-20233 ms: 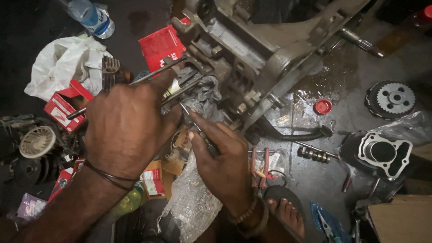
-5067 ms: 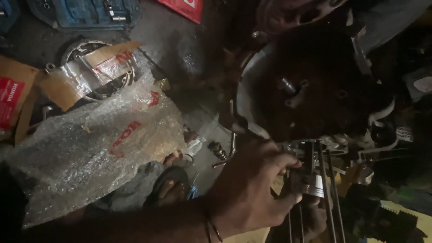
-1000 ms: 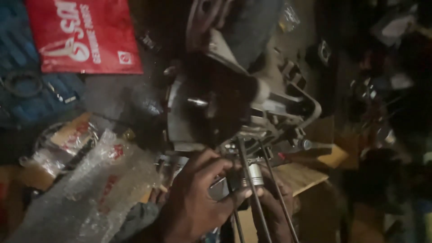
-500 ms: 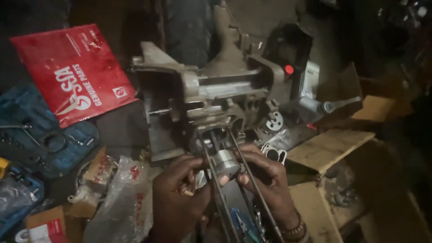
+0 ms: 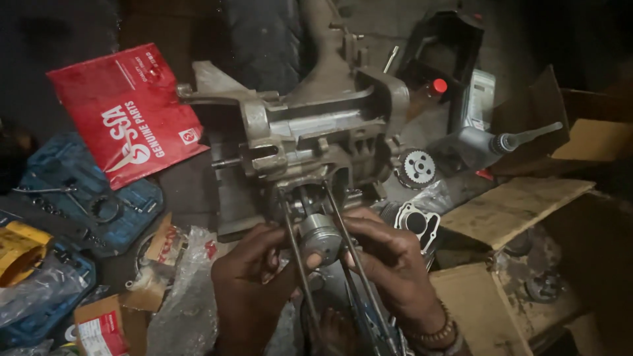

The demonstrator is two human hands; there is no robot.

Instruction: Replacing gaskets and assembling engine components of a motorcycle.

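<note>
A grey metal engine case (image 5: 316,132) lies on the dark floor, with long stud rods (image 5: 297,264) running from it toward me. Between the rods sits a round silver piston (image 5: 321,235). My left hand (image 5: 254,283) grips the piston's left side, thumb on its lower edge. From the other side my right hand (image 5: 389,264) closes its fingers over the piston's right edge and top. Both hands press against the rods. A beaded band circles my right wrist.
A red flat packet (image 5: 128,112) lies upper left above a blue tool case (image 5: 86,204). A toothed sprocket (image 5: 417,168) and a cylinder block (image 5: 414,224) rest right of the engine. A grey oil bottle (image 5: 488,142), cardboard pieces (image 5: 514,211) and crumpled plastic wrap (image 5: 184,296) surround the spot.
The view has steadied and pulled back from the blur of a second ago. My right hand has come onto the piston, so both hands hold it between the rods.
</note>
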